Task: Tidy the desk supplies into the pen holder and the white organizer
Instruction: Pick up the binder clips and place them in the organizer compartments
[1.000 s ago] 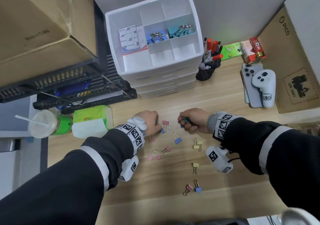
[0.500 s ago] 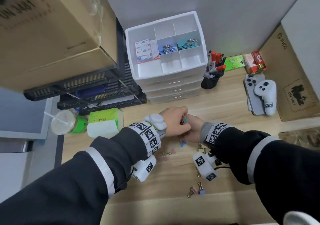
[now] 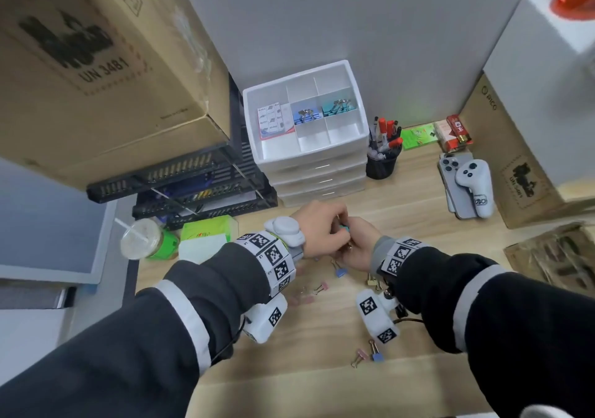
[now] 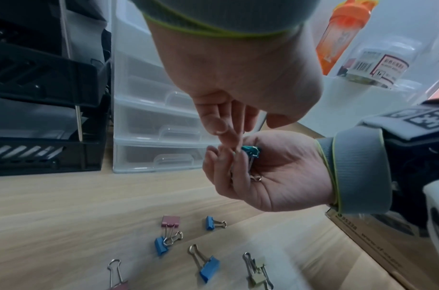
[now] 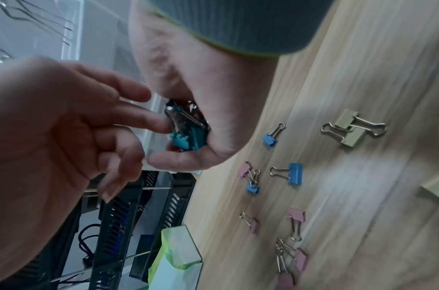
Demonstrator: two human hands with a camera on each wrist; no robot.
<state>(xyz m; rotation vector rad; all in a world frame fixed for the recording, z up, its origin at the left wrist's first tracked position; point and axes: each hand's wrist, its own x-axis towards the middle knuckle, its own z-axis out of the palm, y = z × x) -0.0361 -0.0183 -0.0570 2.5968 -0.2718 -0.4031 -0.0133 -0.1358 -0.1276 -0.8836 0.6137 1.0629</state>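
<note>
My right hand [image 3: 354,240] is cupped palm-up above the desk, its fingers curled round a small bunch of teal binder clips [image 5: 186,135]. My left hand [image 3: 325,227] reaches in from the left. Its straight fingertips [image 4: 228,137] touch a teal clip [image 4: 251,152] in that palm, and the thumb stands apart. Several loose clips lie on the wood below: blue [image 3: 339,272], pink [image 3: 322,287], yellow [image 3: 373,280]. The white organizer [image 3: 309,156] stands behind, with blue and teal clips in two top compartments. The black pen holder [image 3: 381,166] with markers is to its right.
Black paper trays [image 3: 193,185] sit left of the organizer under a cardboard box. A tissue pack [image 3: 206,237] and a lidded cup [image 3: 141,239] stand at the left desk edge. A phone with a white controller [image 3: 473,185] lies at the right.
My hands were apart on the desk among the clips. They have lifted and come together, the left hand reaching into the right hand's palm. The view has pulled back.
</note>
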